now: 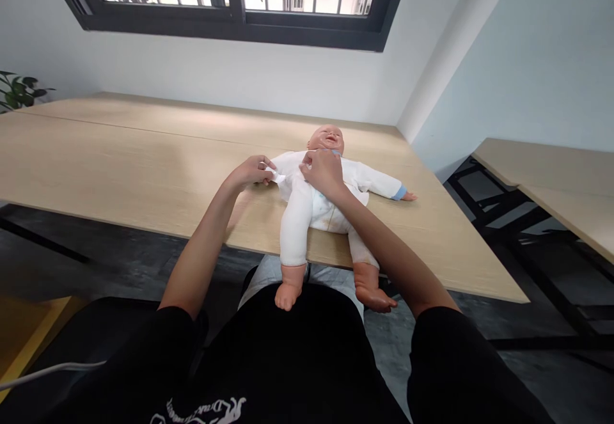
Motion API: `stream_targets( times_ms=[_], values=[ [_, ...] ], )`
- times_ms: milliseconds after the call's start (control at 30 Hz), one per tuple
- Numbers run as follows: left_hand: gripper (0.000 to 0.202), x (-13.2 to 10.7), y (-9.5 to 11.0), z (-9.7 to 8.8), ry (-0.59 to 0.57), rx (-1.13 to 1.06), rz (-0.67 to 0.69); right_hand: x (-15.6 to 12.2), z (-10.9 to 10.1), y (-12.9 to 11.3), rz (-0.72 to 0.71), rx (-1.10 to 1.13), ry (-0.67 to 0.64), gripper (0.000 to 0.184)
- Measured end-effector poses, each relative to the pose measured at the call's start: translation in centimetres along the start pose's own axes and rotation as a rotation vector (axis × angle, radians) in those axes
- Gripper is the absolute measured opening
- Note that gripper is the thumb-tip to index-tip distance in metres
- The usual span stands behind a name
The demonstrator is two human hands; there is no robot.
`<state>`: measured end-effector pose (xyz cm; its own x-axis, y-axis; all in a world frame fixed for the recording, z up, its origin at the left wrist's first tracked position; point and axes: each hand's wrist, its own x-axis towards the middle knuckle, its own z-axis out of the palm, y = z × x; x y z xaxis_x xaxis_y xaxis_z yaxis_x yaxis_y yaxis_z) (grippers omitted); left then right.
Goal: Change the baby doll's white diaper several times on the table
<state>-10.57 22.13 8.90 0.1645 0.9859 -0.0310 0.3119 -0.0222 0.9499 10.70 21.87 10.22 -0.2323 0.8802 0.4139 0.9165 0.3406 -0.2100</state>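
A baby doll (327,140) with a vinyl head and feet lies on its back on the wooden table (144,155), its head pointing away from me. It wears a white long-sleeved suit (311,210) with a blue cuff on the sleeve at the right. My left hand (249,171) pinches a loose white edge of the suit beside the doll's chest. My right hand (322,171) rests on the chest below the neck, its fingers closed on the white fabric. The doll's legs reach over the near table edge, and its feet hang there.
A second pale table (551,181) stands at the right, with dark metal legs below it. A green potted plant (19,90) shows at the far left. A barred window (230,2) sits high on the wall behind the table. A white cable (52,373) crosses the lower left.
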Motion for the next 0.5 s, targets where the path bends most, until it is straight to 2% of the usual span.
stream_targets(
  times_ms=[133,233,367,433,500],
  values=[
    [0.015,-1.0,0.4,0.0,-0.089,-0.013,0.005,1.5,0.3,-0.7,-0.125,-0.063,-0.121,0.017],
    [0.019,-1.3,0.6,0.8,-0.121,-0.086,0.082,3.0,1.3,-2.4,-0.248,-0.143,-0.213,0.016],
    [0.024,-0.8,0.5,1.7,-0.026,-0.189,0.074,4.0,2.7,-4.5,-0.264,-0.13,-0.275,0.013],
    [0.025,-0.7,0.5,1.8,0.027,-0.239,0.049,4.2,2.6,-4.5,-0.259,-0.134,-0.284,0.013],
    [0.026,-0.5,0.6,1.8,0.077,-0.287,0.049,4.3,1.6,-3.4,-0.257,-0.12,-0.258,0.013]
  ],
)
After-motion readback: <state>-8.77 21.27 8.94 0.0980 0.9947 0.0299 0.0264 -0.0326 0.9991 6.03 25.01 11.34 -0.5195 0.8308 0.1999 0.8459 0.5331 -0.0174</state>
